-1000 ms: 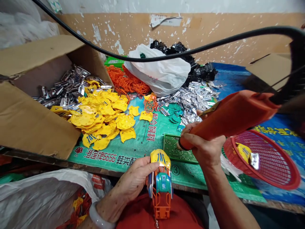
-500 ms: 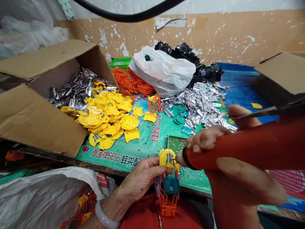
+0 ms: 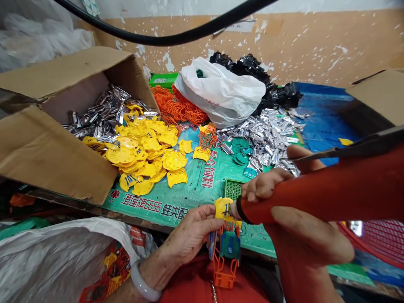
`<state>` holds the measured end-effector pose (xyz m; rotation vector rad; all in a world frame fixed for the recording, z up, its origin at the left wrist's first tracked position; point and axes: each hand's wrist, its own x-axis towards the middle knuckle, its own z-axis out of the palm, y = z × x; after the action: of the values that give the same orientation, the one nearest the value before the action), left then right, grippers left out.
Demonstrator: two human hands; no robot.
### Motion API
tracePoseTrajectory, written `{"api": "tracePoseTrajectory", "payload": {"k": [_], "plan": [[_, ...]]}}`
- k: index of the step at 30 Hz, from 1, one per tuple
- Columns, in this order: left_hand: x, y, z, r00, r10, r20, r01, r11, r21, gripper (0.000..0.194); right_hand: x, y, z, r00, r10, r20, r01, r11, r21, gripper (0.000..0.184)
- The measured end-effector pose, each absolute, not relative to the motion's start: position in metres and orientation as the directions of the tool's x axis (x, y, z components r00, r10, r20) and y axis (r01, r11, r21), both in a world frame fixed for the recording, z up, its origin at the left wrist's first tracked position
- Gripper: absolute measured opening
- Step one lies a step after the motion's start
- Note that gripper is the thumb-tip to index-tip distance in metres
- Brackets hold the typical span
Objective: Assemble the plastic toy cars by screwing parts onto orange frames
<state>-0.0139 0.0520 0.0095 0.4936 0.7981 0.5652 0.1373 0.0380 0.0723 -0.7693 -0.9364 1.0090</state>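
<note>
Between thumb and fingers, my left hand grips a plastic toy part with an orange frame, a yellow front piece and a green panel, just past the table's front edge. My right hand is wrapped round a red-orange power screwdriver with a metal lever on top. The driver's tip meets the yellow piece, and its nose hides part of that piece. Behind it, a green perforated tray with small screws is partly covered by my right hand.
Yellow plates spill from a cardboard box. Farther back are orange frames, a white plastic bag, black parts and silvery pieces. A red basket stands right. A black cable hangs across the top.
The screwdriver has swung from over the green tray to the toy part, its tip now against the yellow piece. My left hand has stayed closed on the part.
</note>
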Motion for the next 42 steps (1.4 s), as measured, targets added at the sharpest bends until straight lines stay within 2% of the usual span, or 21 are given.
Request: {"api": "tracePoseTrajectory", "payload": {"k": [5,11,20,31,36,38,42], "plan": [[-0.014,0.052,0.010,0.577,0.629,-0.521,-0.272,0.750,0.603,0.023,0.136,0.040,0.070,0.230,0.930,0.288,-0.348,0.355,-0.868,0.057],[-0.015,0.052,0.006,0.559,0.631,-0.537,-0.231,0.741,0.631,0.021,0.136,0.039,0.065,0.237,0.927,0.290,-0.342,0.359,-0.868,0.040],[-0.013,0.047,-0.003,0.549,0.656,-0.517,-0.168,0.693,0.701,0.022,0.134,0.039,0.059,0.223,0.927,0.302,-0.320,0.362,-0.876,0.055],[-0.012,0.044,-0.004,0.570,0.674,-0.471,-0.183,0.662,0.727,0.034,0.131,0.033,0.054,0.234,0.907,0.352,-0.223,0.402,-0.888,0.052],[-0.014,0.047,0.001,0.567,0.675,-0.473,-0.176,0.660,0.730,0.026,0.132,0.033,0.057,0.219,0.906,0.362,-0.212,0.406,-0.889,0.053],[-0.015,0.050,0.001,0.558,0.677,-0.480,-0.208,0.674,0.709,0.023,0.136,0.035,0.062,0.241,0.906,0.349,-0.234,0.403,-0.885,0.056],[-0.019,0.056,-0.004,0.510,0.706,-0.491,-0.346,0.692,0.634,0.020,0.150,0.042,0.075,0.425,0.849,0.316,-0.231,0.439,-0.869,0.057]]}}
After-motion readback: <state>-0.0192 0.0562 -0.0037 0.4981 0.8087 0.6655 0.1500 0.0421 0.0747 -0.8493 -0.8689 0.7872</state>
